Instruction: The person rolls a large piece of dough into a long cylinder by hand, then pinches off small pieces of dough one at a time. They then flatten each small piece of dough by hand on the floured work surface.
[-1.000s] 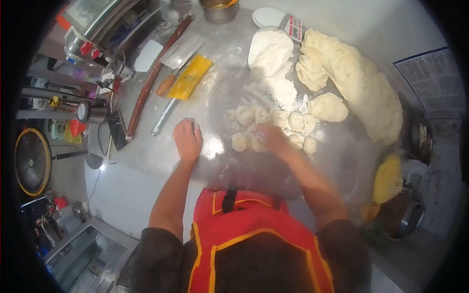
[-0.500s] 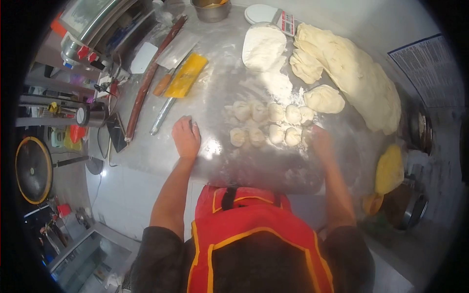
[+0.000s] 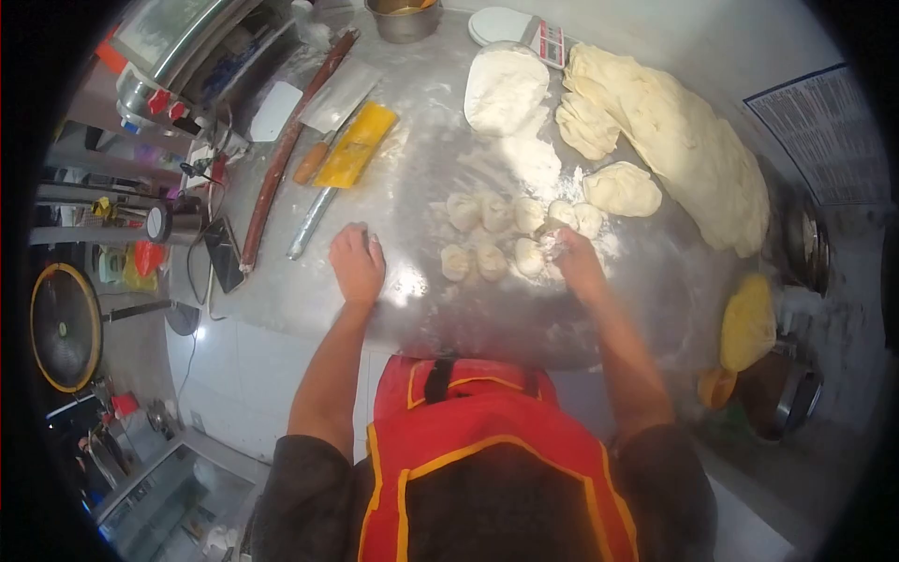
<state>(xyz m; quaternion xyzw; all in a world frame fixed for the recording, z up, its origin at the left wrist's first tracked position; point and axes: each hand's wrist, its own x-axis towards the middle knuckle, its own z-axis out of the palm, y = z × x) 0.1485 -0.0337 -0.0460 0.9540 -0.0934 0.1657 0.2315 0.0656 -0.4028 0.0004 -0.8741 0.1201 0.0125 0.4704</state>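
My right hand is closed around a floured dough ball at the right end of the lower row; the fingers hide most of that ball. Several other small dough balls lie in two rows on the steel table, just left of and beyond this hand. My left hand rests on the tabletop with curled fingers, and nothing shows in it. Beyond the rows is a heap of white flour. A flattened dough lump and a long, large dough mass lie to the right.
At the left lie a long reddish-brown rolling pin, a cleaver, a yellow scraper and a silvery rod. A metal pot and a white scale stand at the back. A black fan is far left.
My right hand has moved left and slightly up from beside the lower row and closed on its end dough ball. My left hand has stayed in place.
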